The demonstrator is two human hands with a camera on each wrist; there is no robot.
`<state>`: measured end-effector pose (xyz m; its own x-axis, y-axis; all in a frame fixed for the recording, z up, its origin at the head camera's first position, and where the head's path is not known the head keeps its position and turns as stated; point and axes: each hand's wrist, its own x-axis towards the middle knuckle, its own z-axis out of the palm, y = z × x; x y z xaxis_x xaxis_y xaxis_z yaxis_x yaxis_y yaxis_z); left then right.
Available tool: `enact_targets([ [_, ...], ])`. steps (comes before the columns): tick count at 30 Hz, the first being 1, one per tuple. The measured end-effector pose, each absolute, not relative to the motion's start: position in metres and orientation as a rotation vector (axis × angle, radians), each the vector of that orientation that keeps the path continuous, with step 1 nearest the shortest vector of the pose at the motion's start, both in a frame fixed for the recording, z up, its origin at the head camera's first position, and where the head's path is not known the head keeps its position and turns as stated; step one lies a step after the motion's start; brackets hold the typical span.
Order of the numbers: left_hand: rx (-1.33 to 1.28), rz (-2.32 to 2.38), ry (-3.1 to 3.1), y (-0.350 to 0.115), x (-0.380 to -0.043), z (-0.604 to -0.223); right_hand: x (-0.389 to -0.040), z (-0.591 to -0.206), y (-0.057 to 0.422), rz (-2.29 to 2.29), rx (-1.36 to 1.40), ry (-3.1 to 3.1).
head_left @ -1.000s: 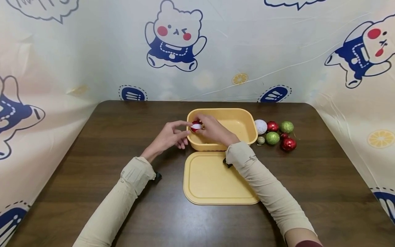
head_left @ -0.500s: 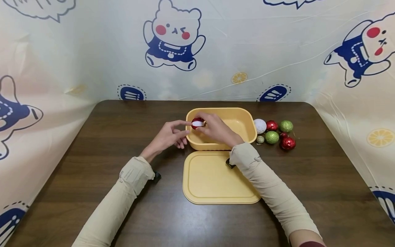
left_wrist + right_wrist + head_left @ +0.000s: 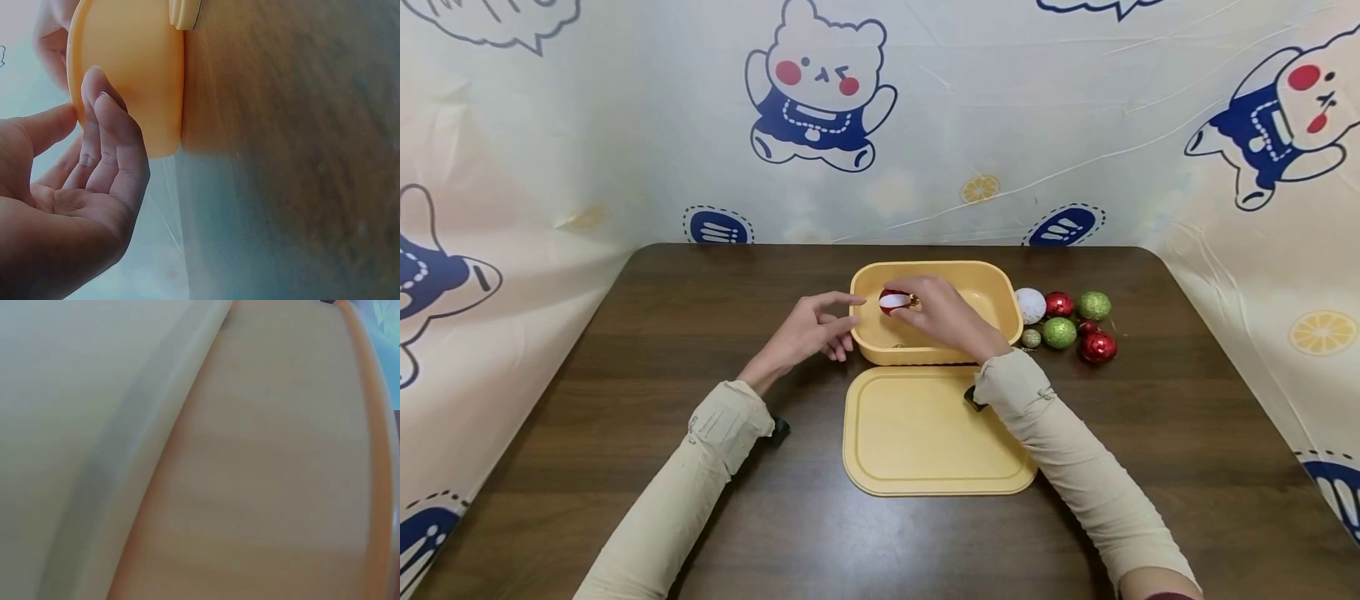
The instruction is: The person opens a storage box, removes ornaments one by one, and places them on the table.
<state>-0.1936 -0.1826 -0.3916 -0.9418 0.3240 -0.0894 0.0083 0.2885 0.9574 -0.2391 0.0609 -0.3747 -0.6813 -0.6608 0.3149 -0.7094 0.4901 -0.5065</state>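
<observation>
A yellow rectangular box (image 3: 936, 357) stands uncovered at the middle of the table. Inside its left part, my right hand (image 3: 943, 312) pinches a red-and-white Christmas ball (image 3: 892, 301) with a gold cap. My left hand (image 3: 816, 329) is at the box's left end, thumb and index finger touching the rim. In the left wrist view, that hand's thumb (image 3: 53, 130) meets the rim while the other fingers bend loosely beside the outer wall. Only the box wall (image 3: 281, 444) and the lid's edge show in the right wrist view; the right hand itself is out of that frame.
The flat yellow lid (image 3: 917, 437) lies in front of the box, partly under the right forearm. Right of the box sit several Christmas balls: a white one (image 3: 1031, 306), a green one (image 3: 1059, 333), a red one (image 3: 1098, 347) and others. A printed curtain (image 3: 925, 100) hangs behind the table.
My right hand has moved the red-and-white ball rightward, from the box's left end toward its middle, and more of its gold cap shows. My left hand stays at the rim.
</observation>
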Motion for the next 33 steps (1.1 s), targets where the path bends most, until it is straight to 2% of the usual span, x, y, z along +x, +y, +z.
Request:
enact_targets([
  [33, 0.319, 1.728, 2.286, -0.184, -0.194, -0.393, -0.213, -0.354, 0.115, 0.934, 1.086, -2.537],
])
